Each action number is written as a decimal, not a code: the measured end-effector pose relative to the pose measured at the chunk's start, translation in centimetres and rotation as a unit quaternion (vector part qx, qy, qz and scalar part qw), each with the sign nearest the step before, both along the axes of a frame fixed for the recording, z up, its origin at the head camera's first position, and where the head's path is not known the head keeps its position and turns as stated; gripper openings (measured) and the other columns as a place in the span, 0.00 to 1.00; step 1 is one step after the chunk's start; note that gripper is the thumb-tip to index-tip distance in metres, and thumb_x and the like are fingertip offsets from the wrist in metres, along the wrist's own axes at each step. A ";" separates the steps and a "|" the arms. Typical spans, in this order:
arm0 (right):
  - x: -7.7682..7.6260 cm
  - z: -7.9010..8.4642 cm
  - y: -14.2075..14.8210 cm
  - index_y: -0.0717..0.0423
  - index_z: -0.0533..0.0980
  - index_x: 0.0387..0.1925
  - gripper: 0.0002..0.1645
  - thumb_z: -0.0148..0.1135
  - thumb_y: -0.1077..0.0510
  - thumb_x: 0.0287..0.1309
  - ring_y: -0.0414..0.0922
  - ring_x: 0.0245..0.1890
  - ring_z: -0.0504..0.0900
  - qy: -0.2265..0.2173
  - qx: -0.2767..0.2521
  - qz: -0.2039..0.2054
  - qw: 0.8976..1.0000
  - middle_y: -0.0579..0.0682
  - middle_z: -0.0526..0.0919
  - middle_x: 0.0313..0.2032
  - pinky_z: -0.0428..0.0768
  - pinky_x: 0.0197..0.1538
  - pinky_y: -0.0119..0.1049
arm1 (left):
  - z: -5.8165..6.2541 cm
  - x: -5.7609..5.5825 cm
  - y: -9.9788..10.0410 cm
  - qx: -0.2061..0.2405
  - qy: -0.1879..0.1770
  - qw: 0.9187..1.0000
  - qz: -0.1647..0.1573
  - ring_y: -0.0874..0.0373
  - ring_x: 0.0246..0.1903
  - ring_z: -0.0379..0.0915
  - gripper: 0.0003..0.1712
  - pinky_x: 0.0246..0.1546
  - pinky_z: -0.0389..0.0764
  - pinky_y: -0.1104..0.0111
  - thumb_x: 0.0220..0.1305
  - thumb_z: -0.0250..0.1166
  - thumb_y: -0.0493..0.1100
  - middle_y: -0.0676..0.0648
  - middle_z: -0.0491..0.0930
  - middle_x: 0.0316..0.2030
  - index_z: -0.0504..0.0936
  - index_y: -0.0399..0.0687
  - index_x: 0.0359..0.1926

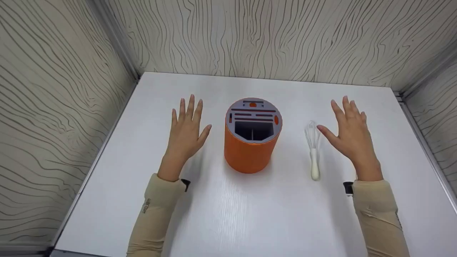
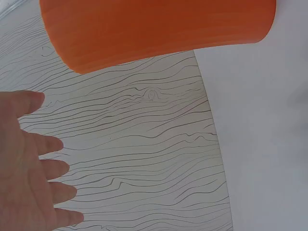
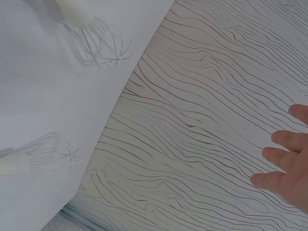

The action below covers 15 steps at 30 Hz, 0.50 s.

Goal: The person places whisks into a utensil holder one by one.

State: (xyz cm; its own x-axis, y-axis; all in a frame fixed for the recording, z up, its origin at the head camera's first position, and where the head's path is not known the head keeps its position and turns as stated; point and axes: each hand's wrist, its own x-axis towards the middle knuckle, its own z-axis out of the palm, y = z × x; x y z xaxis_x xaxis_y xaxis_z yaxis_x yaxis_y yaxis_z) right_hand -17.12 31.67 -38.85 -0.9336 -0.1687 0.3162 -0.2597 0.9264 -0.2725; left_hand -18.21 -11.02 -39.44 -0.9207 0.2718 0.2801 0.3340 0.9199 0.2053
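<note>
An orange cylindrical utensil holder (image 1: 250,157) with a grey slotted top stands upright in the middle of the white table. To its left my left hand (image 1: 185,135) is held with fingers spread, touching nothing; the holder's orange side (image 2: 159,29) also fills the top of the left wrist view. A whisk (image 1: 314,164) with a cream handle and wire loops lies right of the holder. My right hand (image 1: 351,134) hovers beside it, fingers extended and holding nothing, its thumb overlapping the wires' edge. Two whisks show in the right wrist view, an upper one (image 3: 77,12) and a lower one (image 3: 14,163).
The white table (image 1: 267,214) ends at a wood-grain patterned back wall (image 1: 232,39). A similar panel (image 1: 53,107) rises on the left, with metal framing along the corners. Small dark cameras show at the left cuff (image 1: 185,184) and right cuff (image 1: 348,188).
</note>
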 end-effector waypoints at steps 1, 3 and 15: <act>0.0 0.0 0.0 0.60 0.52 0.71 0.48 0.54 0.37 0.61 0.62 0.70 0.43 -0.003 0.001 0.001 1.000 0.67 0.46 0.71 0.41 0.64 0.65 | 0.0 0.0 0.0 0.001 -0.002 1.000 0.000 0.40 0.71 0.32 0.40 0.65 0.41 0.43 0.69 0.49 0.56 0.37 0.40 0.73 0.49 0.41 0.73; 0.0 0.0 0.0 0.60 0.52 0.71 0.48 0.54 0.37 0.61 0.62 0.71 0.43 -0.006 0.003 0.002 1.000 0.67 0.46 0.71 0.41 0.64 0.65 | -0.1 0.0 0.1 0.000 -0.004 1.000 0.002 0.40 0.71 0.32 0.41 0.65 0.41 0.43 0.69 0.49 0.56 0.37 0.40 0.73 0.48 0.40 0.73; -0.1 0.1 0.0 0.59 0.52 0.71 0.48 0.54 0.37 0.60 0.62 0.71 0.41 -0.013 0.006 0.001 1.000 0.67 0.45 0.71 0.41 0.65 0.65 | 0.0 -0.4 0.6 0.001 -0.016 1.000 0.005 0.41 0.71 0.34 0.41 0.66 0.41 0.44 0.69 0.50 0.54 0.37 0.40 0.73 0.47 0.39 0.73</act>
